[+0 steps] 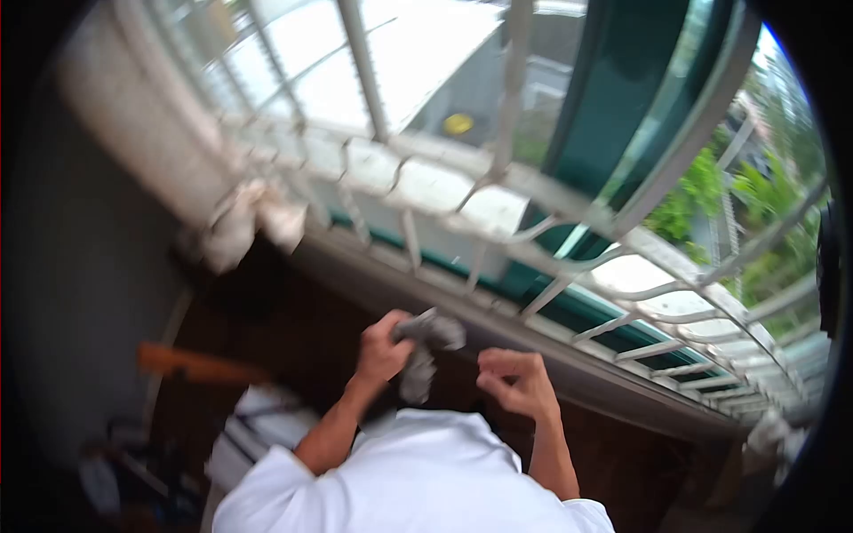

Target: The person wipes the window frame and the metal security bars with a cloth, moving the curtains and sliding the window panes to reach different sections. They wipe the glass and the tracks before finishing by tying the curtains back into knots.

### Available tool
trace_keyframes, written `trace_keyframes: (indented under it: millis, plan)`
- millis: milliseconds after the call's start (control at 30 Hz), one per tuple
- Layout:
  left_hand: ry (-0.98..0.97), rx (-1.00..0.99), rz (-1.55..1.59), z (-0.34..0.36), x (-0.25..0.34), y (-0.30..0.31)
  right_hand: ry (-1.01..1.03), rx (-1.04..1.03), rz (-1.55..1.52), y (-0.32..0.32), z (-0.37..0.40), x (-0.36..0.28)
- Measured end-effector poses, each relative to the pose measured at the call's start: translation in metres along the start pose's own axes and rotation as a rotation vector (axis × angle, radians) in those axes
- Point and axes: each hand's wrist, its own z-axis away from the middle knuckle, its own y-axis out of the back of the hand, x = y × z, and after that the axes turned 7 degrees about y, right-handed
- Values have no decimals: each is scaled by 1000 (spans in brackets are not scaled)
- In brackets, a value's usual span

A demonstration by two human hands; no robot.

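Note:
A crumpled grey cloth [430,330] is gripped in my left hand [384,351], and its loose end hangs down in front of my white shirt. The fingers of that hand are closed round it. To the right, my right hand [518,380] is held in the air with bent fingers and the thumb a little apart; nothing shows in it. It is separate from the cloth and near the lower edge of the barred window.
White metal window bars [409,233] curve across the view, with a green window frame [613,98] behind them. A knotted pale curtain [253,222] hangs at the left. An orange-brown wooden piece [191,362] and a white striped fabric item [258,435] are at lower left.

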Motion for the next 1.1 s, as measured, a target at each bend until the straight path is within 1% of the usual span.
trace_keyframes:
  millis: [33,100,133,167,200,233,267,300,333,367,433,467,500,533,567,633,667,700,767,800,867,900,933,967,1000,1033,1100]
  plan:
    - [-9,-9,52,-6,-10,13,147,5,264,4,-5,-38]
    - [40,9,121,-19,-25,38,552,236,505,15,-20,-112]
    - [43,-6,158,-26,-32,50,701,323,712,27,-26,-148]
    - [50,-6,191,-34,-37,58,878,454,938,36,-34,-179]
    - [27,-12,191,-40,-38,63,985,532,1201,46,-38,-206]
    - [2,-3,192,-46,-39,70,1023,555,1473,56,-43,-236]
    - [-31,-21,191,-51,-39,77,1069,514,1637,70,-52,-262]
    - [-60,-29,197,-54,-39,81,1015,484,1724,69,-61,-290]
    - [-53,-46,201,-57,-43,83,986,391,1881,69,-69,-310]
    - [-55,-54,213,-62,-47,83,935,362,1944,66,-79,-325]
    - [-41,-79,325,-67,-57,77,967,284,2222,60,-97,-357]
    - [-80,-81,354,-62,-47,80,983,302,2266,61,-106,-371]
    - [-86,-123,334,-49,-36,85,974,310,2317,63,-115,-385]
    - [-85,-162,312,-41,-32,87,967,311,2362,66,-123,-397]
    - [-101,-156,334,-41,-35,84,985,310,2384,71,-129,-409]
    - [-14,-207,398,-37,-45,77,874,288,2510,79,-143,-428]
    - [-17,-204,411,-36,-49,76,857,276,2565,80,-150,-432]
    - [-28,-209,442,-33,-52,77,864,272,2570,81,-153,-434]
    - [-51,-217,503,-33,-56,76,990,113,2546,80,-159,-440]
    - [-52,-213,510,-34,-58,73,997,108,2549,82,-163,-442]
    - [80,-208,521,-34,-67,70,943,-101,2529,87,-172,-436]
    - [44,-208,549,-43,-81,63,935,-113,2497,91,-174,-434]
    - [28,-211,568,-45,-100,54,992,-87,2468,92,-176,-435]
    - [-20,-116,446,-41,-87,56,1043,-63,2428,94,-178,-435]
    - [-63,-31,308,-44,-60,62,1038,-29,2509,93,-177,-433]
    - [-66,-37,296,-41,-53,65,1034,-2,2585,92,-174,-435]
    - [-51,-61,327,-39,-47,68,683,-77,2514,97,-163,-447]
